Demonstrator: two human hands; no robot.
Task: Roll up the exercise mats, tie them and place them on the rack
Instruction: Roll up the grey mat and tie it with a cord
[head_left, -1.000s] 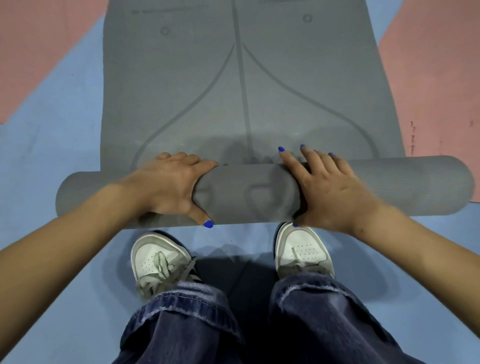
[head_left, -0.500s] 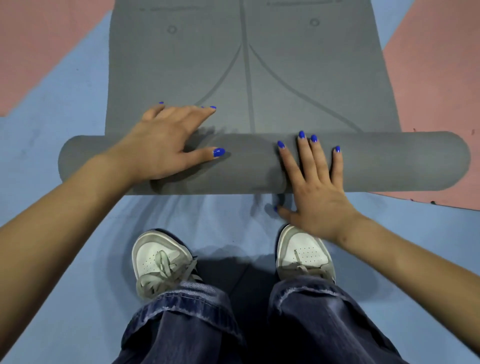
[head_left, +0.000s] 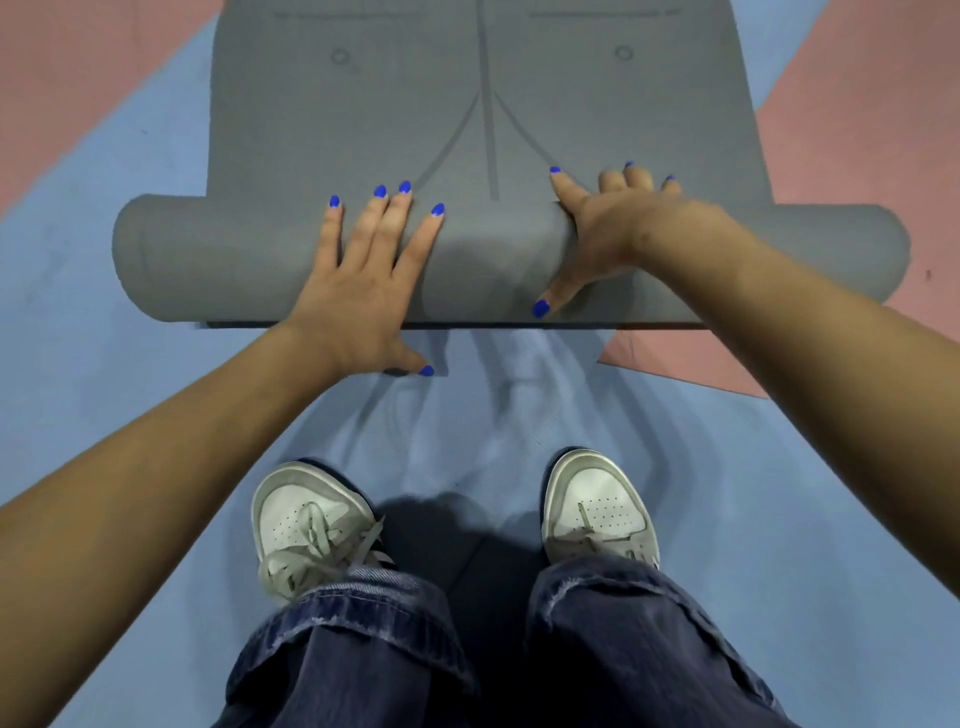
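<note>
A grey exercise mat lies on the floor ahead of me, its near part wound into a thick roll (head_left: 208, 260) and its flat part (head_left: 363, 104) stretching away with printed guide lines. My left hand (head_left: 363, 280) presses on the roll's near side with straight, spread fingers, its thumb down by the floor. Just right of the middle, my right hand (head_left: 608, 228) wraps over the top of the roll, with fingers curled onto the far side and the thumb on the near face.
The floor is blue (head_left: 156, 415) with pink areas (head_left: 857, 130) to the left and right of the mat. My white sneakers (head_left: 311, 519) and dark jeans (head_left: 415, 649) are just behind the roll. No rack or tie is in view.
The roll has moved further away from my feet and grown thicker. My left hand has dropped back to the near side, flat. My right hand has gone from flat to over the top.
</note>
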